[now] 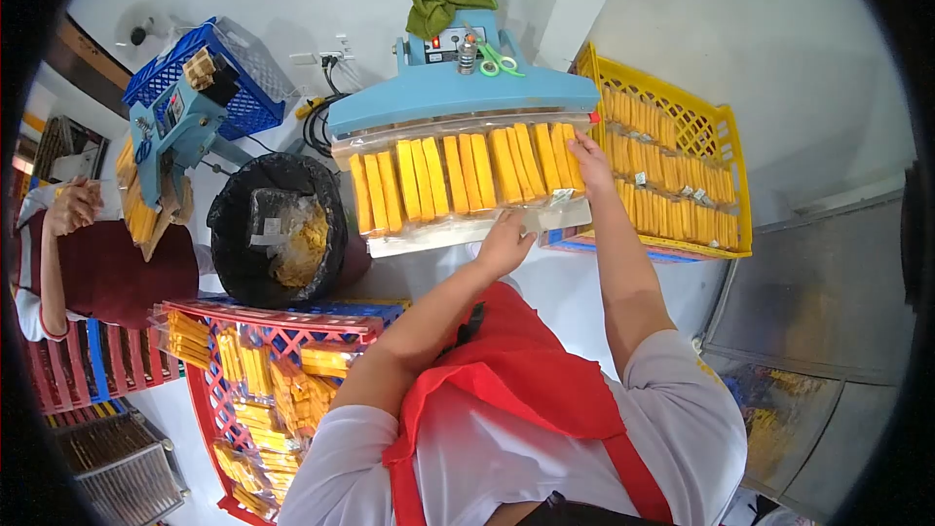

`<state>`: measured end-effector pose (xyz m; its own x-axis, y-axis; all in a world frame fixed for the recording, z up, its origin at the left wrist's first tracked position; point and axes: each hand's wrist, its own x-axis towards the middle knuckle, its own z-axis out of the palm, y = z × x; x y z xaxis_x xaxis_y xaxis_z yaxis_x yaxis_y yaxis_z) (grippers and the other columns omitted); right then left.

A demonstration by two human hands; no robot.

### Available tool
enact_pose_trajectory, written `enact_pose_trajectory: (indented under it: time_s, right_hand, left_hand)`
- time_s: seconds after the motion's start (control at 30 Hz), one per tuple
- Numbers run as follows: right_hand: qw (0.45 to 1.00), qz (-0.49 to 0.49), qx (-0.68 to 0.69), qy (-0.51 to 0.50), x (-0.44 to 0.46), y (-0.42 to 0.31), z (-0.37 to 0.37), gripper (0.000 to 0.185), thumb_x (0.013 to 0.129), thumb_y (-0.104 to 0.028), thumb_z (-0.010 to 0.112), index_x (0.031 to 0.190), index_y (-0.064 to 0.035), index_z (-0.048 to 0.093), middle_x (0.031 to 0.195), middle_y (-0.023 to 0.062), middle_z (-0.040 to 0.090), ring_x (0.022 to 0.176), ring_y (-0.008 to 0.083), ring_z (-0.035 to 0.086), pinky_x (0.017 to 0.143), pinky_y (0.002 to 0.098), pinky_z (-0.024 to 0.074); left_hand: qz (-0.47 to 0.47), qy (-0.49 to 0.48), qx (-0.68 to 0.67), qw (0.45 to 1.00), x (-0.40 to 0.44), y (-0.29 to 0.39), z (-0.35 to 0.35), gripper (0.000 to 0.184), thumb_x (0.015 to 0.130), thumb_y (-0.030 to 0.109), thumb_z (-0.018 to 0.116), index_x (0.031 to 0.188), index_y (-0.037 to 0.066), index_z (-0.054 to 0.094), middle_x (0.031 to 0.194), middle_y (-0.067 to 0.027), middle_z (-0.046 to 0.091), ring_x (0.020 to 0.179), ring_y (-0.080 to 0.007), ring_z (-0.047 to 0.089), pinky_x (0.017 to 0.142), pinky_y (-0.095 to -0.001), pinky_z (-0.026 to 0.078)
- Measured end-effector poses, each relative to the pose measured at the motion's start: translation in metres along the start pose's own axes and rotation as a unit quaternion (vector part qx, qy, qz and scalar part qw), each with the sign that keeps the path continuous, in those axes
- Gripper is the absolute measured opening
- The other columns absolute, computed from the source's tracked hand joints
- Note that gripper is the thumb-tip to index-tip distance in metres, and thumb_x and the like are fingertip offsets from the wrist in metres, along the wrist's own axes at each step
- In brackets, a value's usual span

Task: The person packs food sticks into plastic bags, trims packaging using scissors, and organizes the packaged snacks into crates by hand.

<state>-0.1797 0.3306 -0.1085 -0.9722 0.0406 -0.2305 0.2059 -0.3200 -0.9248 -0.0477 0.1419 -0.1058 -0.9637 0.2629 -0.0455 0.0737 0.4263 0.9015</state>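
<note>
Clear plastic bags of yellow sticks [421, 180] lie side by side on the pale tray [438, 242] of a blue sealing machine [467, 93], their top edges under its long bar. My left hand [504, 245] is at the tray's front edge, just below the bags, fingers loosely apart and holding nothing I can see. At the row's right end, my right hand [590, 164] has its fingers closed on the side of the last bag [566, 156]. What the sticks are made of I cannot tell.
Green-handled scissors [497, 60], a small bottle [467, 55] and a green cloth [446, 8] lie on the machine. A yellow crate [735, 185] of bags stands right; a lined bin [229, 234] and red crate [203, 399] are left. Another person's hand [76, 205] is by a second sealer [175, 127].
</note>
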Motion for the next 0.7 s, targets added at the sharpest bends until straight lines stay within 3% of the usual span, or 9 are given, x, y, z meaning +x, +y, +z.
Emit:
enact_pose_trajectory:
  time_s: [0.03,0.1,0.23,0.33,0.6,0.67,0.7]
  right_hand:
    - [1.000,0.005,-0.006,0.005,0.001,0.000,0.001,0.043,0.081,-0.011,0.056,0.120,-0.0003,0.043,0.108,0.0068,0.053,0.097,0.0136,0.051,0.082,0.0256,0.0411]
    - [0.999,0.000,-0.030,0.026,-0.002,0.001,0.002,0.043,0.081,-0.011,0.056,0.120,-0.0006,0.043,0.108,0.0064,0.053,0.098,0.0133,0.051,0.083,0.0255,0.0402]
    - [0.997,0.004,-0.070,0.040,0.001,-0.003,0.003,0.042,0.081,-0.013,0.057,0.119,-0.0018,0.045,0.107,0.0059,0.054,0.099,0.0128,0.049,0.085,0.0256,0.0383]
    - [0.998,-0.012,-0.064,0.022,0.001,0.001,-0.002,0.041,0.080,-0.014,0.057,0.119,-0.0025,0.046,0.109,0.0061,0.054,0.100,0.0126,0.049,0.086,0.0250,0.0377]
    - [0.998,0.006,-0.063,0.028,0.005,0.001,-0.002,0.042,0.081,-0.016,0.057,0.118,-0.0022,0.046,0.109,0.0055,0.053,0.100,0.0117,0.048,0.086,0.0246,0.0371]
    - [0.997,0.020,-0.071,0.024,-0.001,-0.004,-0.001,0.042,0.081,-0.016,0.057,0.118,-0.0017,0.046,0.110,0.0057,0.053,0.101,0.0120,0.047,0.086,0.0251,0.0370]
    - [0.995,0.022,-0.091,0.019,-0.003,-0.007,0.001,0.040,0.081,-0.017,0.056,0.117,-0.0004,0.047,0.110,0.0062,0.053,0.101,0.0122,0.048,0.085,0.0251,0.0372]
  left_hand:
    - [0.001,0.000,0.001,1.000,-0.002,0.001,-0.002,0.044,0.076,0.016,0.057,0.112,-0.004,0.044,0.104,-0.0211,0.047,0.076,-0.0282,0.055,0.072,-0.0350,0.044]
    - [0.014,-0.019,-0.023,0.999,-0.002,0.002,-0.005,0.043,0.074,0.012,0.055,0.112,-0.005,0.042,0.104,-0.0227,0.046,0.093,-0.0347,0.049,0.078,-0.0367,0.043]
    - [0.030,-0.009,-0.028,0.999,-0.002,-0.003,-0.002,0.044,0.074,0.011,0.056,0.113,-0.004,0.041,0.106,-0.0234,0.044,0.093,-0.0348,0.048,0.077,-0.0367,0.044]
    - [0.057,0.004,0.004,0.998,-0.005,-0.012,0.003,0.047,0.075,0.012,0.056,0.116,-0.003,0.038,0.105,-0.0213,0.044,0.082,-0.0293,0.053,0.074,-0.0356,0.044]
    - [0.019,-0.091,-0.052,0.994,0.000,-0.016,-0.007,0.051,0.074,0.010,0.058,0.119,-0.001,0.035,0.113,-0.0219,0.038,0.083,-0.0279,0.053,0.074,-0.0338,0.046]
    - [-0.025,-0.114,-0.066,0.991,0.000,-0.010,-0.013,0.055,0.075,0.010,0.057,0.122,-0.001,0.031,0.118,-0.0227,0.034,0.084,-0.0309,0.053,0.079,-0.0353,0.044]
    - [0.000,-0.160,-0.050,0.986,0.001,-0.013,-0.014,0.053,0.077,0.012,0.056,0.122,0.000,0.032,0.119,-0.0219,0.035,0.087,-0.0310,0.052,0.082,-0.0354,0.042]
